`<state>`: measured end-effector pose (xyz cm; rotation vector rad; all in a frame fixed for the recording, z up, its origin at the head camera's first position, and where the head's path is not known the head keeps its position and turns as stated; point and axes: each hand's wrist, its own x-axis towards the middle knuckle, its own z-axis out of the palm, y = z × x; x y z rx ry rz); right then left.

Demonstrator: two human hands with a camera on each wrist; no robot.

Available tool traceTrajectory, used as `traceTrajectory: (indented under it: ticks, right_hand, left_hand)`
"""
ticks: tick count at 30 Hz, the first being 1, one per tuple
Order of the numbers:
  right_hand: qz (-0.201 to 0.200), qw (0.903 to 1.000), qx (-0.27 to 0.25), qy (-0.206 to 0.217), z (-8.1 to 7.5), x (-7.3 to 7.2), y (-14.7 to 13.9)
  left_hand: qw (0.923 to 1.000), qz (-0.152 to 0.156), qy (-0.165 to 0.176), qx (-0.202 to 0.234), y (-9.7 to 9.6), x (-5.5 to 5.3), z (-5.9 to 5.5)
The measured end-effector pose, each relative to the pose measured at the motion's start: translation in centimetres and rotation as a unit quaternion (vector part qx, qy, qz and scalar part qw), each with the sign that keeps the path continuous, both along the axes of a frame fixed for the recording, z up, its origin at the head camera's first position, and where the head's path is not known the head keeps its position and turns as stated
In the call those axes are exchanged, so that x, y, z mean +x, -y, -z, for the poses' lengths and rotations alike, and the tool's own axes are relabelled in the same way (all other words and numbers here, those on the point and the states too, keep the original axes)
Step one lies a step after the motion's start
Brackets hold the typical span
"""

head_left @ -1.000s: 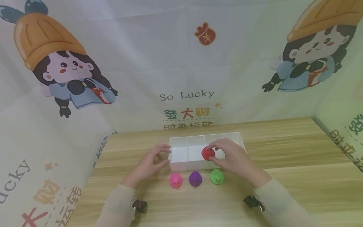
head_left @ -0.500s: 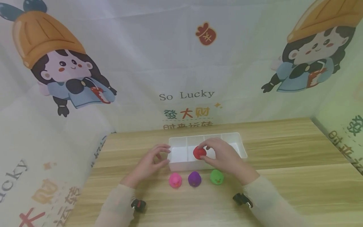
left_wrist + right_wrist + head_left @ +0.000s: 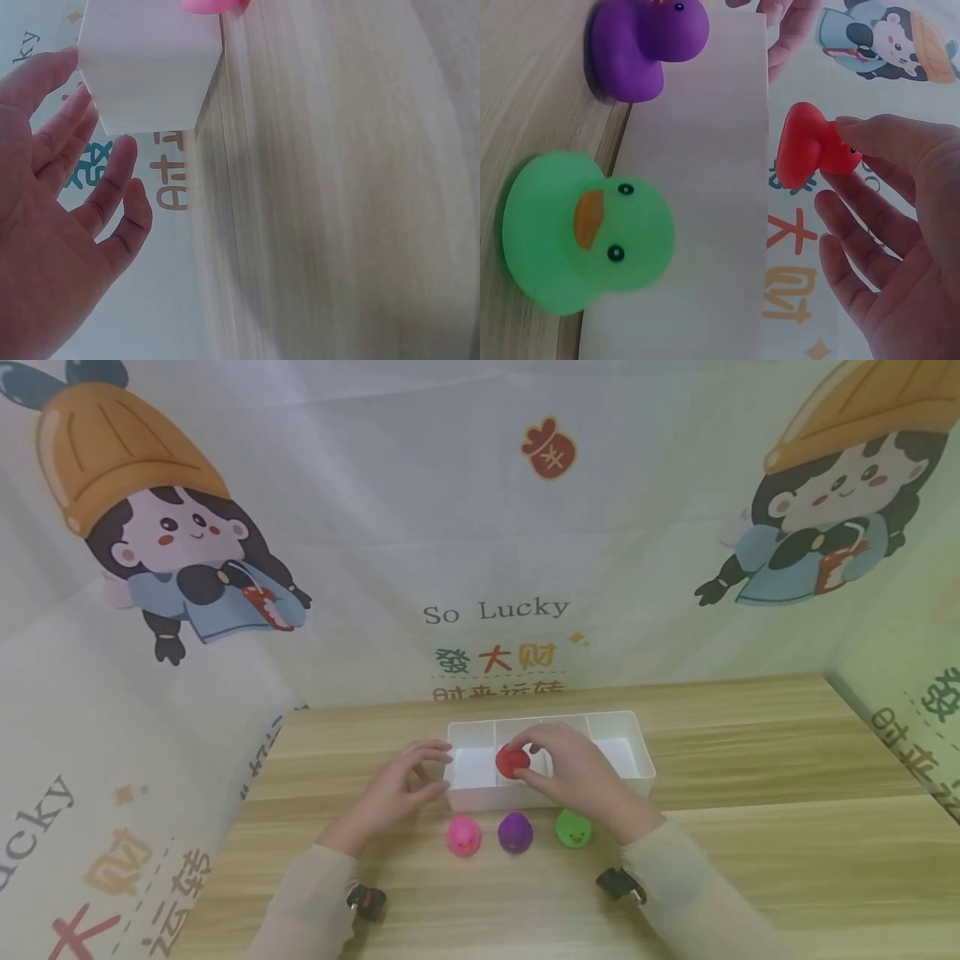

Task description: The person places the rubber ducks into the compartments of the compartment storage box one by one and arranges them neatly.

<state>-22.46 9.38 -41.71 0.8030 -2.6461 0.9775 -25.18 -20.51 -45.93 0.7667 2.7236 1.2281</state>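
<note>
My right hand (image 3: 573, 772) pinches a red rubber duck (image 3: 512, 762) between thumb and fingertips. That duck hangs over the second compartment from the left of a white divided box (image 3: 480, 799); in the right wrist view it is above the rim and tipped on its side. At the box's left end, my left hand (image 3: 393, 789) has relaxed fingers, some touching the wall in the left wrist view. In front of the box stand a pink duck (image 3: 464, 837), a purple duck (image 3: 515, 833) and a green duck (image 3: 585, 232).
The box stands toward the back of a wood-grain table (image 3: 750, 760). A white printed cloth (image 3: 360, 568) rises behind the table and along both sides. A dark strap device (image 3: 367, 902) sits at the left sleeve, and another device (image 3: 620, 884) at the right.
The right hand has carried the red duck leftward over the box, from about the third compartment to the second. My left hand and the other ducks have stayed in place.
</note>
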Motion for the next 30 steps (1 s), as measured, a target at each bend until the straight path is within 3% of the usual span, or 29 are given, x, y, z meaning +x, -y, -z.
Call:
traceTrajectory:
  ticks: [17, 30]
  right_hand:
    - [-0.016, 0.9998, -0.002, 0.009, 0.3, -1.2, 2.3]
    - [-0.005, 0.9996, 0.016, 0.021, 0.4, -1.6, 3.4]
  left_hand:
    - [0.9999, -0.01, 0.008, -0.001, -0.1, 0.1, -0.1]
    - [0.9999, -0.011, 0.009, -0.009, -0.2, 0.1, -0.1]
